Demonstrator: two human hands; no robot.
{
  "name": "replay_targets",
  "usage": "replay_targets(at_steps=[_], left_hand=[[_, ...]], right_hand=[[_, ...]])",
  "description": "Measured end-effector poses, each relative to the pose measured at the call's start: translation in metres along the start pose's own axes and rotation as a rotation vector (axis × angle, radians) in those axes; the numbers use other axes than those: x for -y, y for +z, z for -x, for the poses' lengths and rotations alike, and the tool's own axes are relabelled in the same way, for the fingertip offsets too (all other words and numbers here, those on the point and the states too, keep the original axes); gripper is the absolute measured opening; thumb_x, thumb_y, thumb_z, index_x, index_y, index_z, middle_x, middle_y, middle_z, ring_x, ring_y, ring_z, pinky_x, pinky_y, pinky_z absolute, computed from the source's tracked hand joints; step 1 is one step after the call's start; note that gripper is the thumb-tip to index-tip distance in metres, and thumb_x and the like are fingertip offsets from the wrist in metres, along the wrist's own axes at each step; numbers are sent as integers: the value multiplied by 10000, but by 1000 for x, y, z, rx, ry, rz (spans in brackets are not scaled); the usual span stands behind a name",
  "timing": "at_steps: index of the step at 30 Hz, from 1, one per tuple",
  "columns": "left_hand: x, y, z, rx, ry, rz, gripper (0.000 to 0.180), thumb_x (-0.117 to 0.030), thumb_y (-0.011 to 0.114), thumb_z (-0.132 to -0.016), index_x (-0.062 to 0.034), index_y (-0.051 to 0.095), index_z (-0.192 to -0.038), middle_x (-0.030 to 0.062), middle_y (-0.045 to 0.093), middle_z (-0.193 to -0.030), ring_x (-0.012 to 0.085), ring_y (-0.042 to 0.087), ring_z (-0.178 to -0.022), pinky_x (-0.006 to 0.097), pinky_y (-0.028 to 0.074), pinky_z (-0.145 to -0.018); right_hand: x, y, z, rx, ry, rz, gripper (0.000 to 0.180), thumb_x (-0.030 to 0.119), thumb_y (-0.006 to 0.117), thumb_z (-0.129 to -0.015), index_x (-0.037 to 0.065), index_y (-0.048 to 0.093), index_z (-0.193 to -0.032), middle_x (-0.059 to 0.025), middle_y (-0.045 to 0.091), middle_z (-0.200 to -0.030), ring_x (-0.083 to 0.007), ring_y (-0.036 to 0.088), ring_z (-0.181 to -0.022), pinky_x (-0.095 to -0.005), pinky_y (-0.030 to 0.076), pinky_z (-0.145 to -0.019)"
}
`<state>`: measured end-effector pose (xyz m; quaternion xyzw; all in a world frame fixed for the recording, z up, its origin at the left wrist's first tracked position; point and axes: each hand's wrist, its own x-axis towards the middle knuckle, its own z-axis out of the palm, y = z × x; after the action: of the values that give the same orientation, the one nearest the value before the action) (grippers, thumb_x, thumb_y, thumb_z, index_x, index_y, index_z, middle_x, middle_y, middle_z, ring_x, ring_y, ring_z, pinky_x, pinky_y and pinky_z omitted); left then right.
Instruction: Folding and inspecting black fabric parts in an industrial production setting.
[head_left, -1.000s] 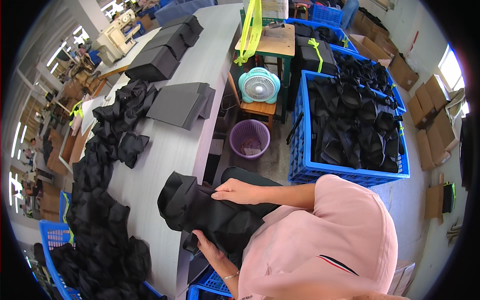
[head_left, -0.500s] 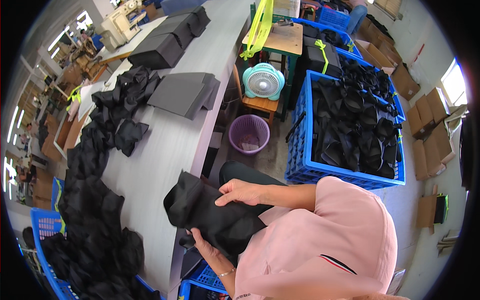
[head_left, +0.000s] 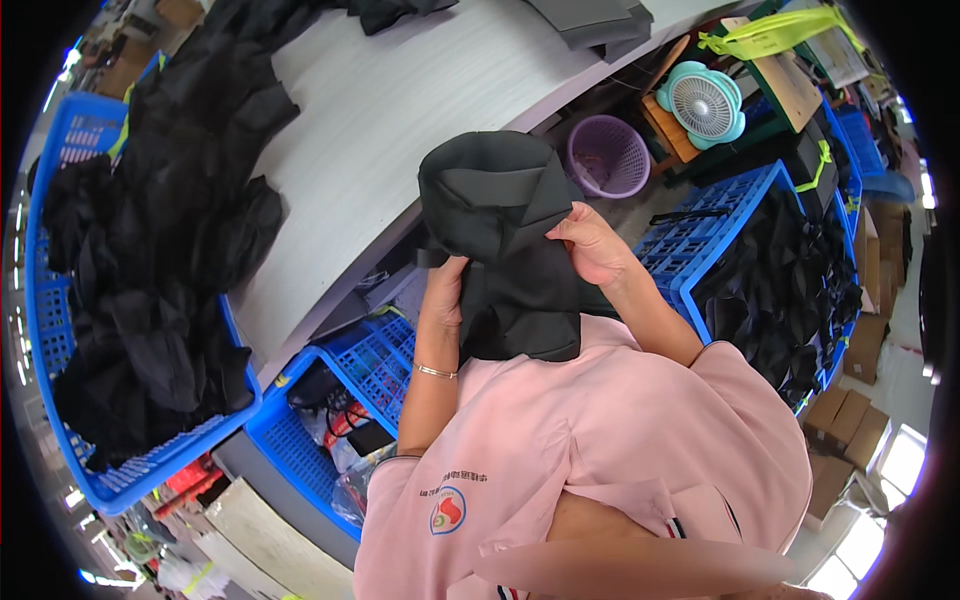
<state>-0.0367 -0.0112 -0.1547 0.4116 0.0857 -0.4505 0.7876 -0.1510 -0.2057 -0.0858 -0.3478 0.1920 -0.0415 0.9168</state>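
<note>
A black fabric piece [head_left: 520,270] is held up in front of my body, at the near edge of the table. Its upper end is folded over into a wide, rounded loop, and its lower end hangs against my pink shirt. My left hand [head_left: 447,290] grips its left edge, the fingers mostly hidden behind the cloth. On the opposite edge, my right hand [head_left: 592,243] pinches the fabric between thumb and fingers. A short black strap end [head_left: 432,258] sticks out beside my left hand.
Black cloth pieces [head_left: 170,230] are heaped on the pale table [head_left: 330,150] and spill into a blue crate [head_left: 60,330]. Another blue crate [head_left: 300,450] holds bags and small items. On the right are a purple basket [head_left: 608,157], a turquoise fan [head_left: 703,105] and a filled blue crate [head_left: 690,290].
The view has swung, so the table now lies toward the upper left. The fabric piece has been raised and straightened upright. My right hand has shifted from its top face to its right edge.
</note>
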Motion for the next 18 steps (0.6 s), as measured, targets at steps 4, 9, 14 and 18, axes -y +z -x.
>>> replay_targets(at_steps=[4,9,14,18], left_hand=[[-7,21,15,21,221,-7,458,-109,727,-876,-35,568,-1299,73,646,-1208,196,633,-1085,345,521,-951],[-14,38,20,28,308,-363,470,-100,740,-874,-16,562,-1301,69,646,-1211,160,605,-1086,316,480,-971],[-9,22,12,-15,419,-452,434,-85,733,-880,5,582,-1277,75,657,-1194,139,593,-1059,292,456,-965],[-31,21,17,-36,513,-508,386,-64,698,-898,11,602,-1265,73,674,-1170,136,596,-1049,285,453,-964]], right_hand=[[-4,-6,-14,64,-61,25,219,28,697,-857,6,709,-1075,-52,715,-1044,-168,678,-923,-287,532,-894],[-5,19,-17,-456,-388,1330,242,112,800,-767,-5,591,-803,-101,612,-725,-139,566,-627,-301,473,-599],[-7,29,-18,-396,-578,1156,277,60,777,-766,33,601,-979,-77,589,-807,-137,583,-661,-269,469,-611],[30,13,-13,-269,-620,990,381,-4,662,-869,70,624,-1240,-51,553,-1077,-98,576,-802,-229,492,-712]])
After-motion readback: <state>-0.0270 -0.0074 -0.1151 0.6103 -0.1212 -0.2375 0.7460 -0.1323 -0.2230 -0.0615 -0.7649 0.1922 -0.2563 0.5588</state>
